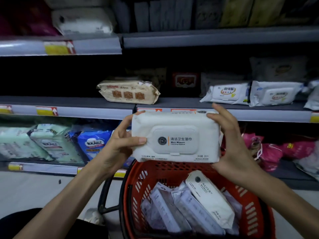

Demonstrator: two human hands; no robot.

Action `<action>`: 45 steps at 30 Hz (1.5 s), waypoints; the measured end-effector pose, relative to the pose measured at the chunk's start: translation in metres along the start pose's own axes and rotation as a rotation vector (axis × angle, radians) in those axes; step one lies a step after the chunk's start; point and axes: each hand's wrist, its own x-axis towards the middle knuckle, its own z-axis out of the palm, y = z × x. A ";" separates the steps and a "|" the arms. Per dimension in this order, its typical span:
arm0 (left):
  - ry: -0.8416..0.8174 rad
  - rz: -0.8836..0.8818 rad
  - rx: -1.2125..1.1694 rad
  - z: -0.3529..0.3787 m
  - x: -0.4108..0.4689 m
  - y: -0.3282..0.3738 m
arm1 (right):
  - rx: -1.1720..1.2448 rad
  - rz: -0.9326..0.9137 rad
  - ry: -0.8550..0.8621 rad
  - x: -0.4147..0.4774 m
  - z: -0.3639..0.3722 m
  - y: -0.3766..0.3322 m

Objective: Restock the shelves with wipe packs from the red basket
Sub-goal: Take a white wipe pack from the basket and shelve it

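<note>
A white wipe pack (175, 137) with a flip lid faces me, held level above the red basket (134, 187) and in front of the middle shelf's edge (259, 114). My left hand (119, 145) grips its left end, thumb across the front. My right hand (231, 144) grips its right end, fingers curled over the top corner. Several more white packs (207, 199) lie tilted inside the basket.
On the middle shelf lie a beige pack (128, 92) and white packs (248, 93) at right, with dark open space at left. The lower shelf holds green and blue packs (57, 144) and pink bags (284, 150). A black basket handle (105, 195) hangs at left.
</note>
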 end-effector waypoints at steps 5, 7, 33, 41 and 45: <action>0.129 0.055 0.083 -0.005 -0.020 0.036 | 0.249 0.136 -0.069 0.029 -0.011 -0.031; 0.177 0.084 0.098 -0.008 -0.025 0.052 | 0.313 0.172 -0.079 0.042 -0.011 -0.043; 0.500 0.612 0.539 -0.147 0.054 0.280 | 0.600 0.022 0.046 0.356 0.077 -0.132; 0.714 0.288 0.918 -0.202 0.127 0.267 | 0.163 0.215 0.036 0.403 0.131 -0.093; 0.942 0.231 1.192 -0.190 0.122 0.267 | 0.048 0.247 0.019 0.397 0.129 -0.106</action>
